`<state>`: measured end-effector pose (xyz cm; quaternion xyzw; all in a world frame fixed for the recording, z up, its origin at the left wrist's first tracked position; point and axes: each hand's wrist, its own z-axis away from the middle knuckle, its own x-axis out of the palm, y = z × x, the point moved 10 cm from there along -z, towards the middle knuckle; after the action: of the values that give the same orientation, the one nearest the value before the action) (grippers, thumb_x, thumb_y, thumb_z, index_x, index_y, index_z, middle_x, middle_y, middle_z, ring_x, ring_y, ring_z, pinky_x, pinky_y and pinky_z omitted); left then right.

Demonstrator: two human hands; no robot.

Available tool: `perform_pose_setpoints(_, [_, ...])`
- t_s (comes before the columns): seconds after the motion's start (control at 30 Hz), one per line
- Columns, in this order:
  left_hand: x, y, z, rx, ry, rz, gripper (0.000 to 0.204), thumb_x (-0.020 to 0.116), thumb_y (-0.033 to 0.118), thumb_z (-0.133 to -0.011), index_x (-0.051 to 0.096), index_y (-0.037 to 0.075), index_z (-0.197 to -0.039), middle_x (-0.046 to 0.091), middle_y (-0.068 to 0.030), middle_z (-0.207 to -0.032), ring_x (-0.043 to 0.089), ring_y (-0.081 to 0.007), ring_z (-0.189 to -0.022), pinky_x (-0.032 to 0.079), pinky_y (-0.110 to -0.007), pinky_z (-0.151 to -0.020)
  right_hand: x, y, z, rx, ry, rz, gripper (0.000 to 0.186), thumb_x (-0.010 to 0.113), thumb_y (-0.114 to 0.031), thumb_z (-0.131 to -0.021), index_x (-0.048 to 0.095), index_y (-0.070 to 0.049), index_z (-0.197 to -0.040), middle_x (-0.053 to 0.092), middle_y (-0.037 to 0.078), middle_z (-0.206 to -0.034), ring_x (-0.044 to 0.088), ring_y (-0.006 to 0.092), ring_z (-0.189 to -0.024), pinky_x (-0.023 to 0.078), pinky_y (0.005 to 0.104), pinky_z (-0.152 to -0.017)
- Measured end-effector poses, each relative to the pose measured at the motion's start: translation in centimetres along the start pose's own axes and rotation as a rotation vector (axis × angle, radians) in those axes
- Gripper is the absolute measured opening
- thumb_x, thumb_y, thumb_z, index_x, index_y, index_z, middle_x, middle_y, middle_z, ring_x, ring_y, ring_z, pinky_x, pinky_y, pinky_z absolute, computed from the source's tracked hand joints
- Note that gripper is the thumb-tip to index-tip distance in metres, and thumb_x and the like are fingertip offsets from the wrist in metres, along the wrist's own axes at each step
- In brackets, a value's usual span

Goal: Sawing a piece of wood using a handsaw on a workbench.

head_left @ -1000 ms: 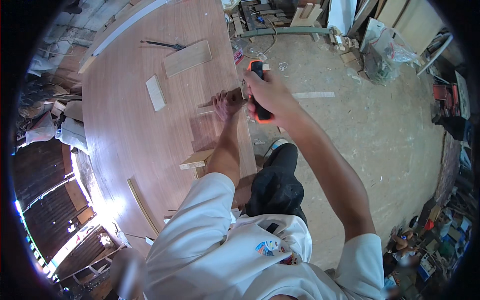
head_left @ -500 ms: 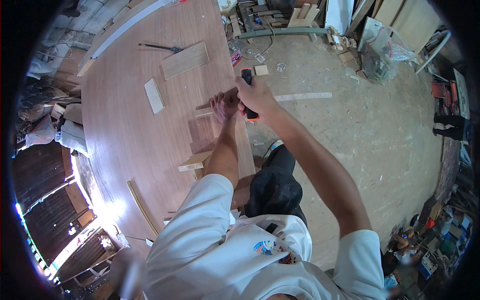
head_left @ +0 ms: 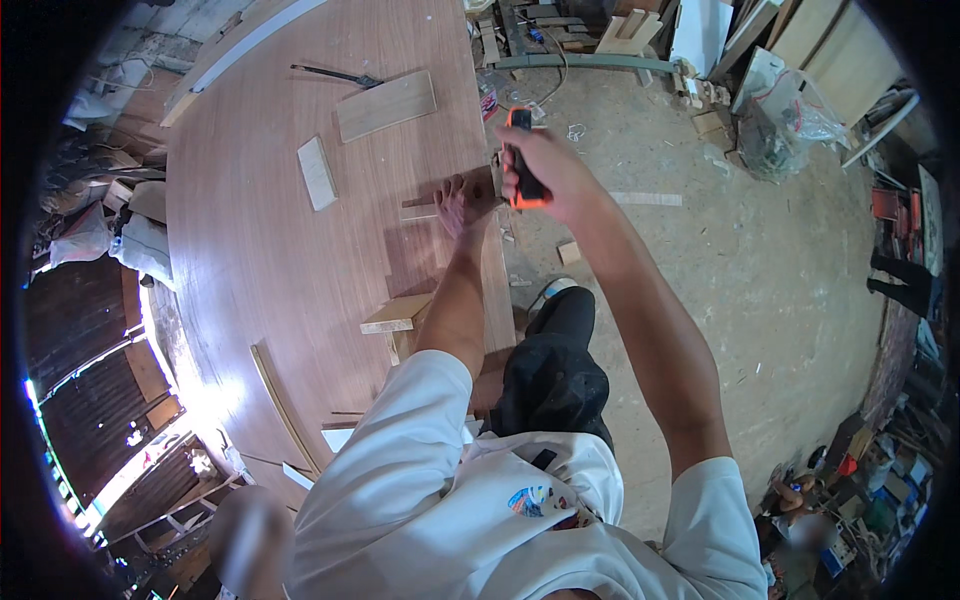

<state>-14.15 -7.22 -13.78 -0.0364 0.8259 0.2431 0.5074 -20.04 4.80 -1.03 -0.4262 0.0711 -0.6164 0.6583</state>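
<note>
My right hand [head_left: 548, 168] grips the black-and-orange handle of a hand saw [head_left: 524, 165] just past the table's right edge; its blade is hidden from here. Beside it, my left hand [head_left: 467, 205] presses a narrow wooden strip [head_left: 420, 212] down on the brown wood-grain table [head_left: 250, 260], close to the edge. My fingers cover much of the strip. A small wooden block [head_left: 568, 252] shows over the floor to the right of the table.
A wooden board [head_left: 388, 106], a pale wood piece [head_left: 317, 174] and a thin dark tool [head_left: 335, 74] lie farther up the table. An L-shaped wooden piece [head_left: 398, 315] stands by my left forearm. A plastic bag [head_left: 785, 130] sits at the far right.
My right hand with the saw has shifted up and right, and the handle has tilted. The small block, earlier beyond the handle, appears nearer me. The view has shifted slightly.
</note>
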Motion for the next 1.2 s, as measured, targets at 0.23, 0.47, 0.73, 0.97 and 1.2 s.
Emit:
perform_pose_setpoints(0.23, [0.5, 0.7, 0.1, -0.096, -0.053, 0.021, 0.014, 0.062, 0.026, -0.073, 0.065, 0.014, -0.078, 0.062, -0.0064, -0.083, 0.057, -0.0259, -0.085, 0.042, -0.041, -0.079, -0.9, -0.8, -2.5, -0.053, 0.009, -0.084, 0.017, 0.063, -0.011, -0.087, 0.049, -0.005, -0.082, 0.049, 0.005, -0.066, 0.049, 0.0156, -0.049, 0.042, 0.0325, -0.045])
perform_pose_setpoints(0.47, [-1.2, -0.1, 0.1, 0.041, 0.1, 0.054, 0.009, 0.065, 0.019, -0.07, 0.061, 0.011, -0.071, 0.058, -0.0065, -0.076, 0.056, -0.0261, -0.08, 0.041, -0.041, -0.08, -0.9, 5.1, 6.2, -0.133, 0.083, 0.263, 0.012, 0.06, -0.013, -0.087, 0.05, -0.006, -0.09, 0.051, 0.003, -0.062, 0.051, 0.0106, -0.044, 0.04, 0.0273, -0.039])
perform_pose_setpoints(0.73, [0.1, 0.4, 0.2, -0.003, 0.047, 0.01, 0.011, 0.064, 0.015, -0.07, 0.056, 0.009, -0.067, 0.056, -0.0077, -0.076, 0.056, -0.0276, -0.08, 0.042, -0.043, -0.081, -2.8, 11.0, 8.9, -0.701, 0.221, 0.492, 0.01, 0.059, -0.007, -0.085, 0.051, -0.006, -0.09, 0.048, -0.001, -0.064, 0.05, 0.0087, -0.048, 0.041, 0.0253, -0.042])
perform_pose_setpoints(0.97, [-0.5, -0.1, 0.0, -0.03, 0.071, 0.059, 0.01, 0.061, 0.02, -0.075, 0.062, 0.01, -0.073, 0.059, -0.0081, -0.08, 0.057, -0.0281, -0.083, 0.043, -0.044, -0.079, -1.5, -0.6, -0.6, -0.043, 0.03, 0.093, 0.014, 0.063, -0.009, -0.085, 0.05, -0.006, -0.085, 0.049, 0.001, -0.06, 0.047, 0.0099, -0.043, 0.038, 0.0263, -0.038])
perform_pose_setpoints(1.2, [1.3, -0.9, 0.5, -0.118, -0.062, -0.029, 0.019, 0.061, 0.026, -0.078, 0.066, 0.009, -0.085, 0.062, -0.0109, -0.087, 0.056, -0.0307, -0.092, 0.042, -0.047, -0.086, 1.9, 1.2, -4.6, 0.09, 0.06, -0.125, 0.012, 0.062, -0.005, -0.083, 0.05, -0.008, -0.081, 0.047, 0.0, -0.057, 0.045, 0.0114, -0.041, 0.037, 0.028, -0.037])
